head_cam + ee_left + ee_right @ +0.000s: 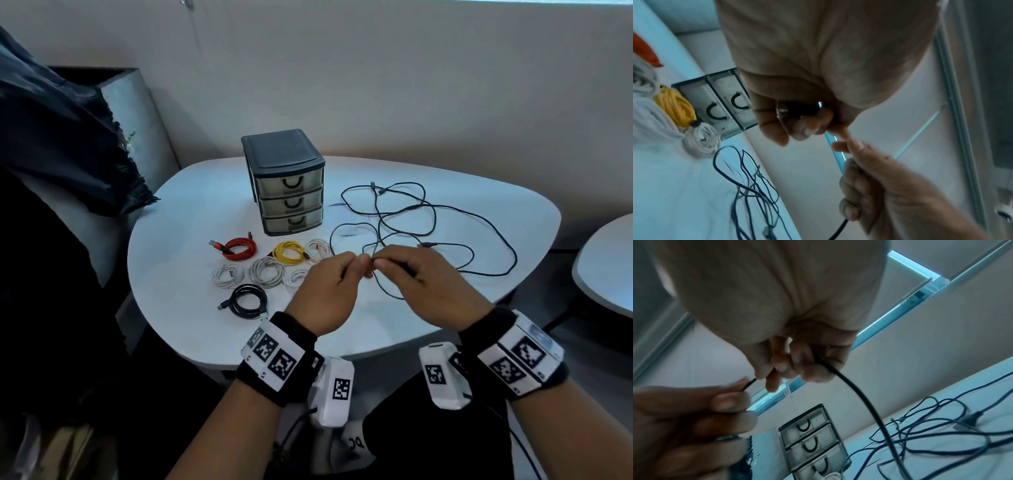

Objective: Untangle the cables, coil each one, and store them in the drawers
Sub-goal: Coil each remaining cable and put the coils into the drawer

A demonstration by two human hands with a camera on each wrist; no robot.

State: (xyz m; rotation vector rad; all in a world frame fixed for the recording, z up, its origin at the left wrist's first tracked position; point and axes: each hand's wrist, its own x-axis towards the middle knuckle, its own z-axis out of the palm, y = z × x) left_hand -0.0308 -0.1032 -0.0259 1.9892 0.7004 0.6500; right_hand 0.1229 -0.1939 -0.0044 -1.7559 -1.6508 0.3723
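A loose tangle of black cables (428,219) sprawls over the right half of the white table (191,219). My two hands meet above its near edge. My left hand (361,266) and right hand (380,263) each pinch the same black cable, fingertips almost touching. In the right wrist view a short stretch of this cable (749,383) spans between the hands, and the rest (865,402) hangs from my right hand (797,368) down into the tangle (941,434). The grey three-drawer unit (287,185) stands at the table's back, all drawers closed.
Coiled cables lie left of my hands: a red one (239,248), a yellow one (290,253), several white ones (265,270) and a black one (248,301). A dark cloth-draped chair (68,137) is at the left; another table's edge (603,270) is at the right.
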